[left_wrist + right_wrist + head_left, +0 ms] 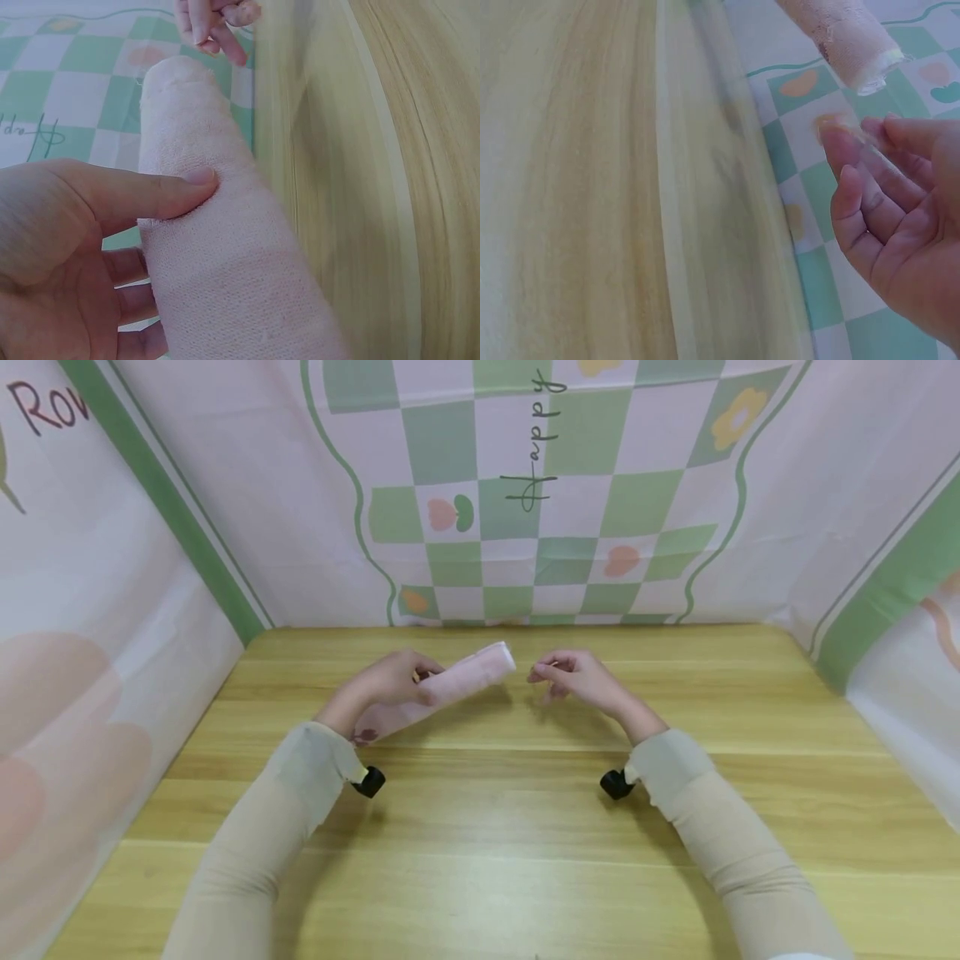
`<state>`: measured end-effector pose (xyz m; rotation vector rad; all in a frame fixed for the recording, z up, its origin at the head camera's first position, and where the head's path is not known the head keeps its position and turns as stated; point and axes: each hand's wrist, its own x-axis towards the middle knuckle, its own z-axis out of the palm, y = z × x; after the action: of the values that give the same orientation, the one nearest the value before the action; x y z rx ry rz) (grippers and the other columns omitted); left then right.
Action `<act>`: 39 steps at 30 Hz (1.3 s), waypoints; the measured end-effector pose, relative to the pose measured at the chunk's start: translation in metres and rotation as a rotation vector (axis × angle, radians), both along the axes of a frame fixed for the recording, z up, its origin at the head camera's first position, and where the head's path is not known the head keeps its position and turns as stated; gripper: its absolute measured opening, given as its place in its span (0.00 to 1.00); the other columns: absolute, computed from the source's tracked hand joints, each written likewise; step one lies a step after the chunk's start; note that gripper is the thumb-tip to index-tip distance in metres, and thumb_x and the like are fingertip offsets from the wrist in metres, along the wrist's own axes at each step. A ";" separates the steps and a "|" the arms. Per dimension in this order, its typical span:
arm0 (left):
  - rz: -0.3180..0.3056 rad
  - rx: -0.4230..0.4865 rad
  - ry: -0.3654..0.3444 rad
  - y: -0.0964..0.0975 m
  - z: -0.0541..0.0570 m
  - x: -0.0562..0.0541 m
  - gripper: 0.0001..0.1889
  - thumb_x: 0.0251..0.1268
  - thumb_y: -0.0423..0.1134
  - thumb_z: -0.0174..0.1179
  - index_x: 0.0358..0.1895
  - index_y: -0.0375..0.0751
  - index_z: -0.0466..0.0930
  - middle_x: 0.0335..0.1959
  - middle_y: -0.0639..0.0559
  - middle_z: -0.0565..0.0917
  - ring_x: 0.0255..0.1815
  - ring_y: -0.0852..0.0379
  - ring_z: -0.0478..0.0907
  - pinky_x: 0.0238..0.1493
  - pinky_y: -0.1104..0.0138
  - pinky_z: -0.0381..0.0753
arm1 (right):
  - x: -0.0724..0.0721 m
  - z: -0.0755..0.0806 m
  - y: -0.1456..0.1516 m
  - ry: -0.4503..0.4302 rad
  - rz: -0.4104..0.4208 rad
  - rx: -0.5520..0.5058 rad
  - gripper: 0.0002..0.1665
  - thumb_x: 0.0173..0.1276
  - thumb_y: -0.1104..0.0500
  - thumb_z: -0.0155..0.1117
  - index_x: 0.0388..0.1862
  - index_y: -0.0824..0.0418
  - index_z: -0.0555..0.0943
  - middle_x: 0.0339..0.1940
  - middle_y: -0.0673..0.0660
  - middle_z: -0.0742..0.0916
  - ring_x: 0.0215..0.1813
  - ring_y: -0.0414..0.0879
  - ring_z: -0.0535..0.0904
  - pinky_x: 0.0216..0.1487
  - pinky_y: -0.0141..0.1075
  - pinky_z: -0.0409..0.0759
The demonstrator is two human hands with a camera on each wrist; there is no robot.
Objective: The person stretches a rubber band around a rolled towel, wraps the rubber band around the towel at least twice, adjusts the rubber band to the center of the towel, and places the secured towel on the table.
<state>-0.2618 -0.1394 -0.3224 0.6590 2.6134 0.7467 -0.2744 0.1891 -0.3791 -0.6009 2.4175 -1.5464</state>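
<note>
A pink rolled-up towel [468, 679] with a pale end and a dark printed motif near its lower left end is held at a slant above the wooden table. My left hand [393, 681] grips it, with the thumb pressed on top of the knit cloth and the fingers behind it. My right hand [573, 681] is just beyond the roll's upper right end, apart from it. Between the right thumb and forefinger is a thin, yellowish, see-through band [866, 137], blurred; I cannot tell its exact kind.
The wooden table [480, 852] spreads under both arms. A cloth backdrop [442, 560] with green checks hangs at its far edge, with more printed cloth at both sides. Black wrist cameras [369, 782] sit beneath both sleeve cuffs.
</note>
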 end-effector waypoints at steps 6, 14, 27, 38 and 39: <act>-0.011 0.002 -0.008 0.001 -0.002 -0.002 0.24 0.68 0.32 0.68 0.67 0.35 0.78 0.57 0.40 0.83 0.59 0.45 0.78 0.62 0.52 0.76 | 0.001 0.000 -0.003 0.019 0.009 0.012 0.19 0.83 0.59 0.53 0.57 0.75 0.79 0.58 0.73 0.83 0.31 0.44 0.83 0.40 0.40 0.83; -0.019 0.003 -0.013 0.004 -0.002 0.001 0.24 0.68 0.31 0.67 0.67 0.35 0.78 0.56 0.40 0.83 0.58 0.45 0.78 0.61 0.52 0.76 | 0.002 0.003 -0.008 0.084 -0.047 0.061 0.18 0.83 0.56 0.53 0.54 0.70 0.83 0.51 0.67 0.86 0.46 0.60 0.78 0.45 0.46 0.78; -0.026 0.022 0.004 0.006 -0.004 0.002 0.23 0.68 0.33 0.68 0.66 0.35 0.79 0.52 0.44 0.83 0.50 0.50 0.77 0.54 0.56 0.77 | 0.000 0.003 -0.011 0.071 -0.064 0.007 0.16 0.80 0.59 0.59 0.53 0.74 0.81 0.48 0.70 0.87 0.50 0.62 0.83 0.57 0.56 0.79; -0.006 0.062 0.011 0.008 -0.007 0.000 0.24 0.69 0.33 0.66 0.67 0.36 0.78 0.58 0.42 0.83 0.58 0.47 0.79 0.60 0.55 0.78 | -0.004 0.004 -0.010 0.007 -0.089 -0.013 0.18 0.79 0.59 0.61 0.53 0.75 0.81 0.43 0.66 0.88 0.45 0.59 0.85 0.54 0.52 0.83; -0.012 0.064 0.014 0.008 -0.008 0.000 0.24 0.69 0.32 0.66 0.67 0.35 0.78 0.59 0.41 0.83 0.59 0.46 0.79 0.61 0.54 0.77 | -0.004 0.004 -0.010 0.014 -0.094 -0.011 0.18 0.79 0.58 0.61 0.54 0.75 0.81 0.42 0.65 0.88 0.44 0.57 0.85 0.53 0.53 0.83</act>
<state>-0.2615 -0.1313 -0.3301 0.7004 2.6050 0.8279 -0.2784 0.1786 -0.3746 -0.5088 2.4826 -1.5971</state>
